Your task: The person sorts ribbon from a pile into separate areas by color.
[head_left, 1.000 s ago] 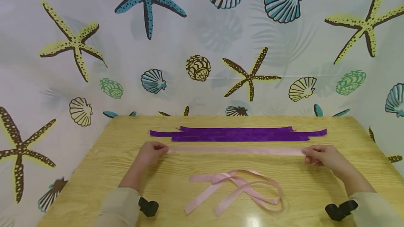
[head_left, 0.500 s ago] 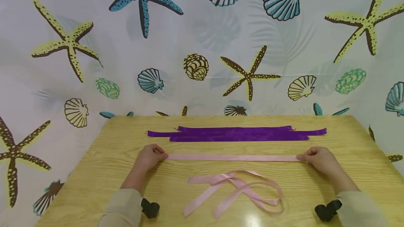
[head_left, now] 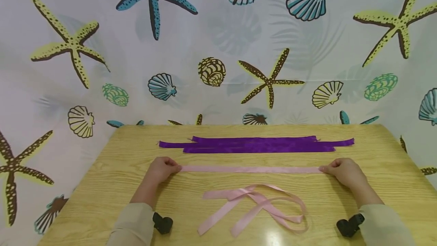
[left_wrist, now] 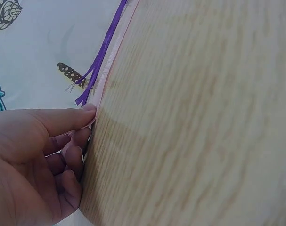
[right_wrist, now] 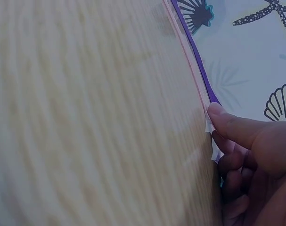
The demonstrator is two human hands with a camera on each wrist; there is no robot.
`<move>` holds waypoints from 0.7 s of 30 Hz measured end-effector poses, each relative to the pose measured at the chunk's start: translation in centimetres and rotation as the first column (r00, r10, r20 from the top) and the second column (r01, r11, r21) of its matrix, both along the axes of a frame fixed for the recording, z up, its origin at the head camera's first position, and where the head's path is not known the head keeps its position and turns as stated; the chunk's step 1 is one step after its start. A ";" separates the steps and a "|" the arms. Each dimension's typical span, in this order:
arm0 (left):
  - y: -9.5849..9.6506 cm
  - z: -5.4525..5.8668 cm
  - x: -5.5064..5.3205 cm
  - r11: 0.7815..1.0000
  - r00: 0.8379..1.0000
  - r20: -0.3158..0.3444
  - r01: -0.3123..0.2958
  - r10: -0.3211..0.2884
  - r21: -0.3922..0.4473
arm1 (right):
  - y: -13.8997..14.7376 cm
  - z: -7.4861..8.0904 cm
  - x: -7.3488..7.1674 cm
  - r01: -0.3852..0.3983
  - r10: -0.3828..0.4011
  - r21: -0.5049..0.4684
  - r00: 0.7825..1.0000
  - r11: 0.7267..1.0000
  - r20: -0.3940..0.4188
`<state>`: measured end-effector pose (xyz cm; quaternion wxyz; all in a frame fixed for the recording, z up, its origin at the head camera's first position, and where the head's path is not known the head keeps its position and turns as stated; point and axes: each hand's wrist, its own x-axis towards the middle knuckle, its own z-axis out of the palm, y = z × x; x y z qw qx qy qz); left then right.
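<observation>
1. Inside the left grip (head_left: 163,169), one end of the stretched pink ribbon (head_left: 250,169) is hidden.
2. Behind the right grip (head_left: 345,172), the head view's lower edge cuts off the sleeve (head_left: 385,225).
3. Beside that grip, the desk (right_wrist: 86,117) looks blurred.
4. Beyond both grips, overlapping purple ribbons (head_left: 256,145) partly hide one another.

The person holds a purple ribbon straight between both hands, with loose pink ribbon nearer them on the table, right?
Not quite: the straight ribbon between the left hand and right hand is pink, as the head view shows; the loose pink ribbon on the table is as you say.
</observation>
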<state>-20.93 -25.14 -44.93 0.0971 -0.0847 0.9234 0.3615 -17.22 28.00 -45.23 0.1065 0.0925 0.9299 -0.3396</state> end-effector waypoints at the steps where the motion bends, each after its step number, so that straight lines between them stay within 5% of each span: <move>1: 0.0 0.1 0.0 1.000 1.000 0.002 -0.002 0.002 0.004 | 0.0 0.0 0.0 0.004 -0.004 0.001 1.000 1.000 0.004; 21: -0.1 0.6 0.1 1.000 0.999 0.041 0.020 -0.020 -0.005 | -0.1 -0.1 0.1 0.029 -0.029 0.001 1.000 1.000 -0.003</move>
